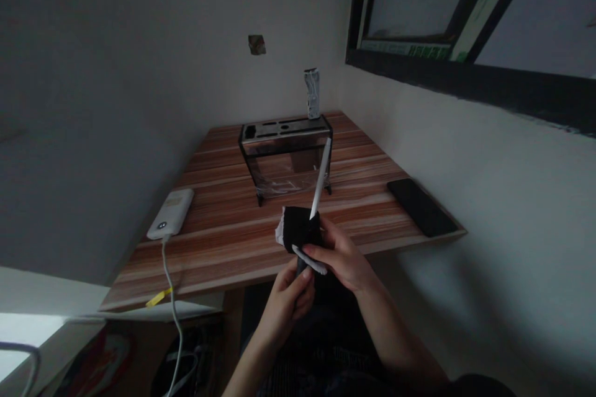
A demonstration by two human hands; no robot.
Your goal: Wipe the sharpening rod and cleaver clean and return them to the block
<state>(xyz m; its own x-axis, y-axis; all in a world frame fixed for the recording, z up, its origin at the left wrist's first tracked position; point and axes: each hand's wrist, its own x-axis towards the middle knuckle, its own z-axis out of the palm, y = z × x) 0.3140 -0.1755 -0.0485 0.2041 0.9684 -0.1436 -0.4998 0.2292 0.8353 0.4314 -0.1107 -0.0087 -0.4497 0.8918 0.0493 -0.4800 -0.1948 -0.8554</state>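
Note:
My left hand is closed around the dark handle of what looks like a knife, low in front of the table edge. Its long, narrow, pale blade points up and slightly right. A folded cloth, black with white edges, is wrapped about the lower part of the blade. My right hand pinches this cloth from the right, thumb on top, and hides part of it. Beyond the blade tip stands a dark-framed rack with slots in its top and clear sides.
On the wood-grain table lie a white power bank at left, with a white cable hanging over the edge, and a black phone at right. A pale upright strip shows behind the rack. Walls border the table.

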